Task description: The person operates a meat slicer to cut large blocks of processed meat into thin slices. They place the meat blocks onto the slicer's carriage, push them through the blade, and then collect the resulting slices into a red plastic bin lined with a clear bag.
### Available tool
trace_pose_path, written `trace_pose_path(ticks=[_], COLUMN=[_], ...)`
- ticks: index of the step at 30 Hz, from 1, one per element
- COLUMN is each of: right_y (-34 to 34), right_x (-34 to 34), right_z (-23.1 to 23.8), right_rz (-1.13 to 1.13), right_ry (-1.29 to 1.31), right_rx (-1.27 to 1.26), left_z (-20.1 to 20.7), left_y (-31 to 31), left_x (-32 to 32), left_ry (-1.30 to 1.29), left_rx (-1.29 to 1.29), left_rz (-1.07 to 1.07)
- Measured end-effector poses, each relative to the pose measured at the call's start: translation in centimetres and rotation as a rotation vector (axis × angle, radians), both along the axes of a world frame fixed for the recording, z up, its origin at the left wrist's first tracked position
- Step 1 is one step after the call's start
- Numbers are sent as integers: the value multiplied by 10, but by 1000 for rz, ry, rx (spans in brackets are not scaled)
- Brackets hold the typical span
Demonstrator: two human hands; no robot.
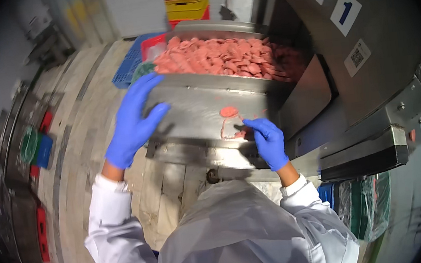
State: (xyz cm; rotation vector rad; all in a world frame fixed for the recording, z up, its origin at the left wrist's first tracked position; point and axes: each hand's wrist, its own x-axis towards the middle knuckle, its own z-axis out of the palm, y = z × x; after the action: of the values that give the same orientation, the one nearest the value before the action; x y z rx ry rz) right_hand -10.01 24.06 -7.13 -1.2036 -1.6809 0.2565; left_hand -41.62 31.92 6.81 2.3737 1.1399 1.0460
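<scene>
My left hand, in a blue glove, is open with thumb and fingers apart. It hovers over the left end of a steel ledge, near the trough's corner. My right hand, also blue-gloved, is closed in a pinch low over the ledge's right part. Its fingertips are beside thin pink meat scraps; whether they grip one cannot be made out. A round slice of pink meat lies flat just beyond these fingertips. Behind the ledge, a steel trough holds a heap of pink meat slices.
A large steel machine stands at the right, its angled plate beside the trough. Left of the trough are a blue pallet and a red crate. Stacked crates stand behind. Green crates under clear plastic sit lower right.
</scene>
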Motion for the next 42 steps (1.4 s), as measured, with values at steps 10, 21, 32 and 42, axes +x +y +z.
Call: trace_pose_path(ticks=[10,21,32,42], right_y=[25,41,45,41], right_x=[-22,-34,-37,-26], right_z=[-22,-17,-30,-41], right_rz=[-572,-911,-912,-851], right_ry=[186,131,156,184], right_rx=[-143,-118,-226,-292], left_z=[-43,-102,-90,-134], left_y=[225,229,260,305], left_x=[295,430,336,259], left_ry=[345,873,860,749], left_rx=[448,296,-61,-89], left_rz=[-768,-1306,-978,-980])
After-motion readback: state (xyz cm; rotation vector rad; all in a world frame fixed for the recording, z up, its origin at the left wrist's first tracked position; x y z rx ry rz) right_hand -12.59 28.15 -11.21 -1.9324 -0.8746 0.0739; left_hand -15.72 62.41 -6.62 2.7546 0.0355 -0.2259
